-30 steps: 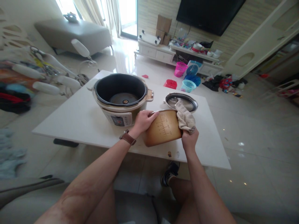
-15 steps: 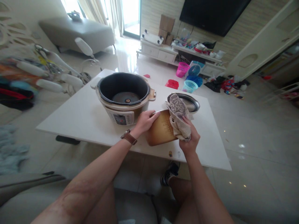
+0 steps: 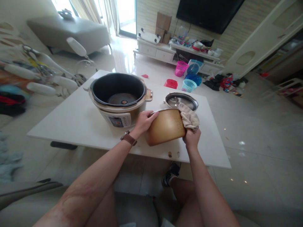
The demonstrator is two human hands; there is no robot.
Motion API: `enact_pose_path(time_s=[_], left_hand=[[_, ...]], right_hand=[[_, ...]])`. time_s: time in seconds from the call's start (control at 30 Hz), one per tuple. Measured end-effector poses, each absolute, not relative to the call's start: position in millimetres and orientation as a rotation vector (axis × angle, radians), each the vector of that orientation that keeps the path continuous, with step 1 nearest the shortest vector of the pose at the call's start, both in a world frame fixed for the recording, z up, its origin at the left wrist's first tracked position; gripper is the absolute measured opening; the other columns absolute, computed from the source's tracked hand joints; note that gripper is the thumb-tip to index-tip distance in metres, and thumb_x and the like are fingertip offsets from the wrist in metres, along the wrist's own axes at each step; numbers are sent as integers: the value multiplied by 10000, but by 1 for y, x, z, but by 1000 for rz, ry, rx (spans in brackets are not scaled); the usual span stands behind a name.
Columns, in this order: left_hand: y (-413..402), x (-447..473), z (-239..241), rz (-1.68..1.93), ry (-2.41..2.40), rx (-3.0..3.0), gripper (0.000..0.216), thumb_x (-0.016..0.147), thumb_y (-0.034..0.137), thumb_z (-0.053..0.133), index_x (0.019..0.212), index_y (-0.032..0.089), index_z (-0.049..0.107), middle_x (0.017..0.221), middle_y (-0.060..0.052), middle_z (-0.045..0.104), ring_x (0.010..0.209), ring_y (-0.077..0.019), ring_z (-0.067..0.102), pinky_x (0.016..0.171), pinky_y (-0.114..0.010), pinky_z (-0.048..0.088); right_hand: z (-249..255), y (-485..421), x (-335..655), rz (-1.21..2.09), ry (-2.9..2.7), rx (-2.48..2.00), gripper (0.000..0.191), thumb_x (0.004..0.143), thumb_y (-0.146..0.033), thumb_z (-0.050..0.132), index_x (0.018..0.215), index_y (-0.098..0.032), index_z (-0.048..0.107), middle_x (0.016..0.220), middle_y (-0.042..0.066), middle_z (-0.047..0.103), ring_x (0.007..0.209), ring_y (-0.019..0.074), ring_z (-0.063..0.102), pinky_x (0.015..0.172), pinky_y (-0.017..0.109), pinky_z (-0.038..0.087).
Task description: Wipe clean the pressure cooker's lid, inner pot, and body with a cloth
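Tilted above the table's near side is a golden-brown inner pot point(image 3: 165, 127) with printed level marks near its right end. My left hand point(image 3: 143, 122) grips its rim on the left, thumb on the outside. A patterned beige cloth point(image 3: 189, 117) is bunched in my right hand point(image 3: 192, 137), which is closed on it at the pot's right side. The cloth drapes over the rim there; the right fingertips are partly hidden. Left of the pot stands an open cooker body point(image 3: 118, 104) with a dark interior and a front control panel. Behind the pot lies a metal lid point(image 3: 182, 100).
The white table point(image 3: 63, 123) carries all this, with two small items near its front edge. Beyond it on the floor are a red container point(image 3: 170, 83), a light-blue basket point(image 3: 189, 85) and a pink basket point(image 3: 181, 68). A white-armed lamp point(image 3: 77, 47) stands left.
The pot has turned, so its level marks now sit farther right. My right hand and the cloth have shifted to its right edge, uncovering more of the lid. The view has also shifted slightly.
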State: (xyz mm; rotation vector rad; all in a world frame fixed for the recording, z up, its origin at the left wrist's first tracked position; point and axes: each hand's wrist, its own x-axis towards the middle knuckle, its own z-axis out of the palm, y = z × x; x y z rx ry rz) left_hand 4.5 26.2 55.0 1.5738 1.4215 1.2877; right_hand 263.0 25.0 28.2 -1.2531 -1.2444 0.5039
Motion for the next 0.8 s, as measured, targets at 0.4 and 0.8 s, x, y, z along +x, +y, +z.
enact_pose_path(time_s=[0.4, 0.8], left_hand=[[23, 5, 62, 1269, 1481, 1655, 579, 958, 604, 530, 578, 210, 342, 605, 30, 277, 617, -120, 294, 618, -330, 176], [28, 6, 59, 1259, 1496, 1682, 530, 923, 549, 531, 553, 198, 387, 601, 27, 288, 622, -121, 328, 625, -323, 186]], right_hand=[[38, 7, 253, 336, -1430, -1225, 345, 866, -307, 671, 1161, -187, 804, 1157, 110, 831, 1106, 290, 773, 1037, 447, 583], [71, -23, 238, -96, -2044, -899, 510, 914, -312, 577, 1410, -243, 678, 1450, 111, 720, 1443, 340, 613, 1159, 495, 490]])
